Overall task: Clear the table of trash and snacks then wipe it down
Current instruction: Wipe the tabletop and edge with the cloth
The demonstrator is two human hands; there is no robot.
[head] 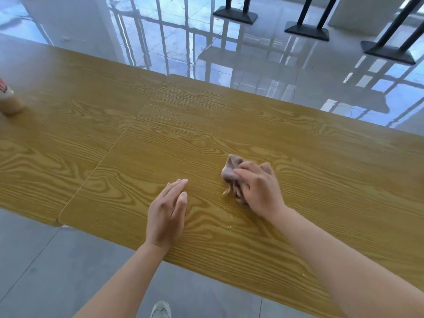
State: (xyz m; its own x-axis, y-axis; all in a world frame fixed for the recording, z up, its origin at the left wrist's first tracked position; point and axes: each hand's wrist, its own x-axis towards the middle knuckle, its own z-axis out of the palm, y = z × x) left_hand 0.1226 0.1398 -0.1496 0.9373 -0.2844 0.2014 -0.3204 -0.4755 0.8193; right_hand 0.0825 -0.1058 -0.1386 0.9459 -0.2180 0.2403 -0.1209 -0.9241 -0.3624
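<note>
The fingers of the left hand lie straight and close together, holding nothing. The hand is turned edge-down on the yellow-brown wood-grain laminate surface, not far in from its near edge. A few pale crumbs lie scattered on the surface between the two hands.

A little farther in and to the right, the right hand has its fingers curled over a crumpled brownish-mauve cloth and holds it down against the surface. Part of the cloth bulges out past the fingertips.

To the left, a second tabletop of the same finish butts against the first along a straight seam. At its far left, cut by the frame and blurred, stands a pale beige bottle with a red-and-white label.

Beyond the far edge is a glossy pale tiled floor with window reflections, and farther still several black metal table bases.
</note>
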